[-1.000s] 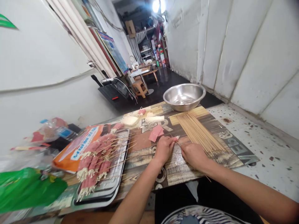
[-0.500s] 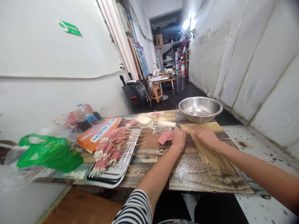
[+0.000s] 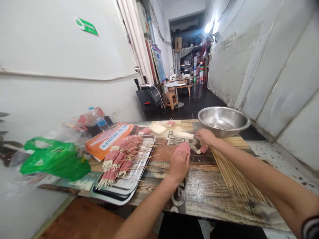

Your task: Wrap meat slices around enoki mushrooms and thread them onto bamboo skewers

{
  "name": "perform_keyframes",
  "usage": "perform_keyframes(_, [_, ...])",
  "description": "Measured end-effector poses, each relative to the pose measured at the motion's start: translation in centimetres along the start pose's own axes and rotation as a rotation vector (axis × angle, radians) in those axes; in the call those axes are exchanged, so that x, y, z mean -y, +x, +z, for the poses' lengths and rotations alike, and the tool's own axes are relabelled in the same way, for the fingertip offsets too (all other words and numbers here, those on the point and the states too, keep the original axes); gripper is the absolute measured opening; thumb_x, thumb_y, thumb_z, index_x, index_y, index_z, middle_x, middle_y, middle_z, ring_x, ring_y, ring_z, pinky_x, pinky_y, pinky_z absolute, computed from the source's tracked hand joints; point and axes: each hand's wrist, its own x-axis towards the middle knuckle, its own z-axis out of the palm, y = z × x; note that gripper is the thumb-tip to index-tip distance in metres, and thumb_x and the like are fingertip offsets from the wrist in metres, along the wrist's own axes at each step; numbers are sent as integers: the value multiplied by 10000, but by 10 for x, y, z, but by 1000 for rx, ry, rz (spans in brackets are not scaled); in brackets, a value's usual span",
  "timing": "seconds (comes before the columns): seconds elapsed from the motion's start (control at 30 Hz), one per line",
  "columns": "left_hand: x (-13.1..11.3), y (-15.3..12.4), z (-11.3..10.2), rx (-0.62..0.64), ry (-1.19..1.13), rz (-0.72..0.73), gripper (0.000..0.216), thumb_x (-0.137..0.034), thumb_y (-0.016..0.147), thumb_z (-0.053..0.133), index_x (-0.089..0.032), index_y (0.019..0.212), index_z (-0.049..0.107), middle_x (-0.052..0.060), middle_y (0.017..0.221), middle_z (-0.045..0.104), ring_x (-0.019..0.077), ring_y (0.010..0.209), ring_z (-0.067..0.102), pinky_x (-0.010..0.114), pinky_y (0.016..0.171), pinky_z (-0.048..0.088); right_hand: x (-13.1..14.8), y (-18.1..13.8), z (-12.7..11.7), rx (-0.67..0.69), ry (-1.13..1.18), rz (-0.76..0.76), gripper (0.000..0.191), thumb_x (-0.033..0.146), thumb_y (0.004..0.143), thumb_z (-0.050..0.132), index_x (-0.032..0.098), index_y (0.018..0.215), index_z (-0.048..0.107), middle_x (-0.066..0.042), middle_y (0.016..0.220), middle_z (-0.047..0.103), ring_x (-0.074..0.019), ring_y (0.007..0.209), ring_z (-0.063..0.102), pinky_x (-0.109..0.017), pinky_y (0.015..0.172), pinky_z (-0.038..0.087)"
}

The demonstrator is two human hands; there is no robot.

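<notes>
My left hand [image 3: 178,163] is closed at the near edge of some thin pink meat slices [image 3: 184,148], its fingertips on them. At the white enoki mushrooms [image 3: 183,134], my right hand [image 3: 205,136] pinches the right end of the bundle. A meat-wrapped enoki roll [image 3: 203,149] lies on the table just below my right hand. Several finished skewers [image 3: 119,154] of meat-wrapped enoki are piled on a metal tray [image 3: 139,166] to the left. Bare bamboo skewers [image 3: 234,172] lie in a loose heap under my right forearm.
A steel basin [image 3: 224,121] stands at the table's far right. Beyond the tray are an orange package [image 3: 109,141], a green plastic bag [image 3: 53,159] and a water bottle [image 3: 101,122]. More enoki [image 3: 157,128] lies at the table's back, beside another roll [image 3: 170,123].
My right hand has left the bamboo skewers and reached the enoki. My left hand has moved back onto the meat slices. A roll now shows on the table. The view has shifted slightly.
</notes>
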Motion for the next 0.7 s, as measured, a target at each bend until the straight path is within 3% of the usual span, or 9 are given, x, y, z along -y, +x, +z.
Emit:
perform_keyframes(0.1, [20, -11, 7, -131, -2, -46, 214, -147, 922, 457, -158, 1024, 644, 84, 900, 714, 193, 796, 635, 334, 756, 504, 7, 27, 21, 6, -31, -10, 248, 224, 864, 521, 111, 949, 725, -149, 1021, 694, -208, 904, 624, -245, 741, 424])
perform_keyframes(0.2, [29, -12, 16, -140, -45, -102, 226, -145, 912, 469, -157, 1037, 657, 78, 866, 713, 186, 778, 632, 321, 743, 498, 8, 43, 37, 5, -75, -37, 273, 230, 861, 516, 68, 964, 711, -189, 998, 686, -236, 909, 631, -273, 768, 438])
perform_keyframes(0.37, [23, -9, 15, -112, -96, -163, 235, -160, 922, 460, -161, 1035, 667, 76, 812, 700, 183, 761, 621, 320, 736, 481, 5, 49, 49, 15, -134, -51, 323, 200, 866, 455, -1, 968, 686, -232, 943, 677, -256, 884, 649, -291, 768, 453])
perform_keyframes(0.7, [13, -9, 9, -106, -112, -157, 228, -164, 925, 469, -162, 1040, 665, 79, 837, 697, 184, 760, 604, 311, 720, 458, 9, 51, 57, 1, -161, -31, 254, 81, 798, 474, 8, 925, 681, -233, 929, 673, -267, 915, 650, -297, 766, 466])
